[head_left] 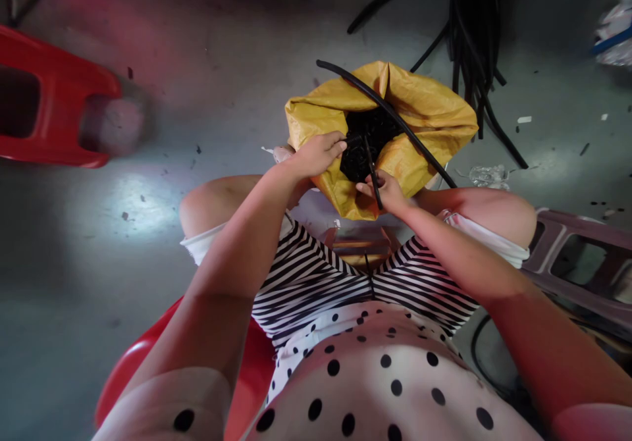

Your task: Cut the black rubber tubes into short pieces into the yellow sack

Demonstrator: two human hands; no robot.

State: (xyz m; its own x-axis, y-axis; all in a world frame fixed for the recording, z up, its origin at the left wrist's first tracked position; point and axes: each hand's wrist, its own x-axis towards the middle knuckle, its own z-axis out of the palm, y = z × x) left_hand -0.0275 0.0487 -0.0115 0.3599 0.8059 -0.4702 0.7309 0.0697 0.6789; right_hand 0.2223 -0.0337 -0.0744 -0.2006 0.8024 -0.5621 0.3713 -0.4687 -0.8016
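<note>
Pieces of glossy black material [356,161] lay heaped inside the mouth of a yellow, creased, plastic-looking sack [439,115], which stood between the seated person's bare knees. The right hand [390,194], at the near edge of that mouth, gripped a slim, dark, scissors-like tool [371,164] that pointed far and slightly left, over the heap; whether its blades were parted could not be told. The left hand [318,155] rested at the left side of the mouth, fingers bent close together beside a small dark end; whether they pinched it was unclear. A long, flexible, black tube [411,131] slanted across the sack from far left to near right, and a bundle of similar long black tubes [469,26] lay farther off to the right on the smooth grey floor [207,118]. The likeliest trouble seemed a nick to the left fingertips, since the tool's tip was near them and black on black made its edges hard to judge. A sagging rim could also have snagged on the tool or been cut, and a nudge from the right forearm might have sent the loose long tube sliding off the sack.
</note>
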